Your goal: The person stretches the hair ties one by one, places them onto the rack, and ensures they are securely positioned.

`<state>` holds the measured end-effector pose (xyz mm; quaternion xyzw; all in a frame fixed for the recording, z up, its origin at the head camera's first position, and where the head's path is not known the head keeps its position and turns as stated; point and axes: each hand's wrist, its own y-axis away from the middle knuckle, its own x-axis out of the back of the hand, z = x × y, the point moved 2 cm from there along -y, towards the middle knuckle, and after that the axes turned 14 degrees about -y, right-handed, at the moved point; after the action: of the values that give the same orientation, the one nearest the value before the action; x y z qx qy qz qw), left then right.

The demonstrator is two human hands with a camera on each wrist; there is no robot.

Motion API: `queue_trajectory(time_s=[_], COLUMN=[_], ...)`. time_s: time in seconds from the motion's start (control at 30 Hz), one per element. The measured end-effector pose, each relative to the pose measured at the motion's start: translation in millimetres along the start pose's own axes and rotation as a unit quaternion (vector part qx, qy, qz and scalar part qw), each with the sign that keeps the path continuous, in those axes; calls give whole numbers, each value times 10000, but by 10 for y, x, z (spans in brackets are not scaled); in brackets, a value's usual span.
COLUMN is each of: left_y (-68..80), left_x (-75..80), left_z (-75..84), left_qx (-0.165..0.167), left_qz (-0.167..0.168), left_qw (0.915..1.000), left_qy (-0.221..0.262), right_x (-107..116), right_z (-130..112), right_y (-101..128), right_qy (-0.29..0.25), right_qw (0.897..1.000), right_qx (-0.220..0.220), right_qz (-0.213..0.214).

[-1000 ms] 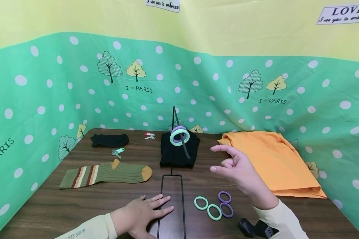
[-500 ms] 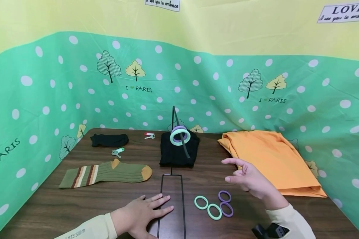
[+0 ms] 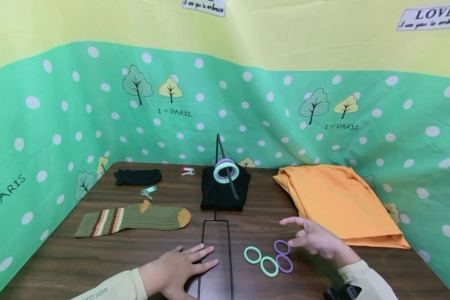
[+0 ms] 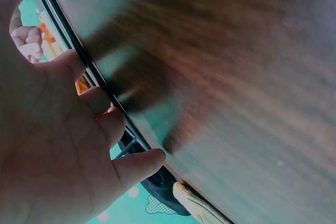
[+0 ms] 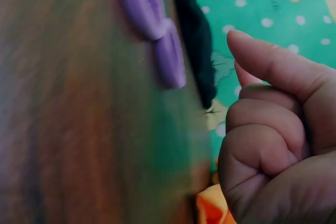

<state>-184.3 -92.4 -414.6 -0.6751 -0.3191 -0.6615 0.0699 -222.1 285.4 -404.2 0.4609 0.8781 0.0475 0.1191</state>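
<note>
Four hair rings (image 3: 268,258) lay flat right of the wire stand (image 3: 214,246). Two were green, two purple, clustered touching.

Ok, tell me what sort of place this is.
Probably a staged tabletop set rather than a lived-in room: a wooden table screened by a tree-printed cloth backdrop, with socks, a folded orange shirt and loose hair ties laid out beside a wire stand.

Counted on the brown surface (image 3: 97,258)

Four loose hair rings near right: two green hair rings (image 3: 252,254) and two purple hair rings (image 3: 281,247); two more rings (image 3: 226,171), one green, one purple, hang on the one wire stand (image 3: 215,233). One striped sock (image 3: 133,217), two black cloths (image 3: 137,176), one orange cloth (image 3: 337,200), and what look like two small clips (image 3: 148,191) far left.
</note>
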Motion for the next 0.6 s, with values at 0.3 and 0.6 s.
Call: queue_trajectory(time_s=[0.3,0.6], left_y=[1,1], left_x=[-1,3], left_z=[5,2], left_qx=[-32,12], left_qz=[59,22], left_qw=[10000,10000], left_qy=[-50,-8], right_x=[61,42], right_z=[175,231], right_y=[-22,-72], right_qy=[217,430], right_qw=[9970,9932], right_qx=[-746,-1050], right_qz=[46,273])
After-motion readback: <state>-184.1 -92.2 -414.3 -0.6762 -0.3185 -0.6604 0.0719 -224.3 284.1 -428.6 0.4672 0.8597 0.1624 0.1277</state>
